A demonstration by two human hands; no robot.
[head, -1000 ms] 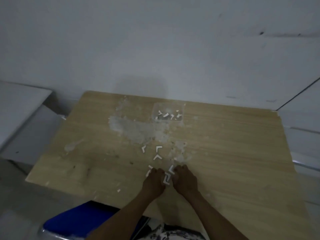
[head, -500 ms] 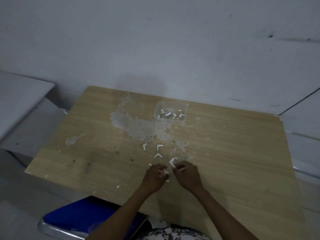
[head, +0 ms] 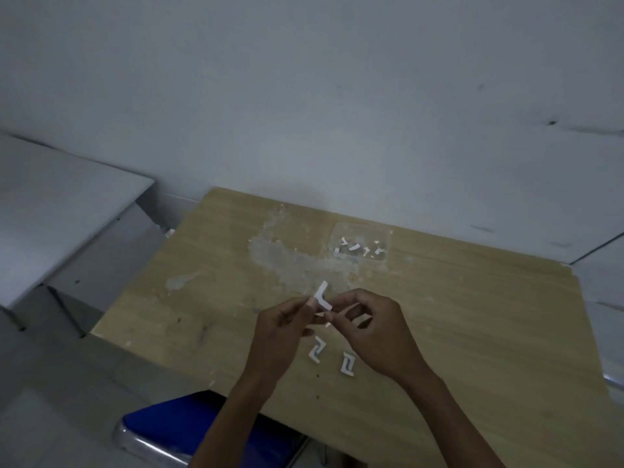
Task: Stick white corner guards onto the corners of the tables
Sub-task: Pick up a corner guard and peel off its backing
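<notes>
The left hand point(head: 282, 327) pinched a white corner guard point(head: 321, 296) at its fingertips, with the fingers curled in around it. The guard was held up in the air, above the middle of the wooden table point(head: 472, 315). The right hand point(head: 374, 327) was just beside it, with its fingers curled in close to the guard's lower end. It looked to be picking at the guard, but whether it really held it could not be told.

Below the hands, 2 pairs of guards point(head: 315, 353) lay flat on the table. Farther back, a clear tray point(head: 360, 246) held more white pieces.

The guard was small and thin. It could slip from the fingertips and fall. If a sticky side was bare, it could stick to a finger, or pick up the white crumbs on the table and hold badly later.
</notes>
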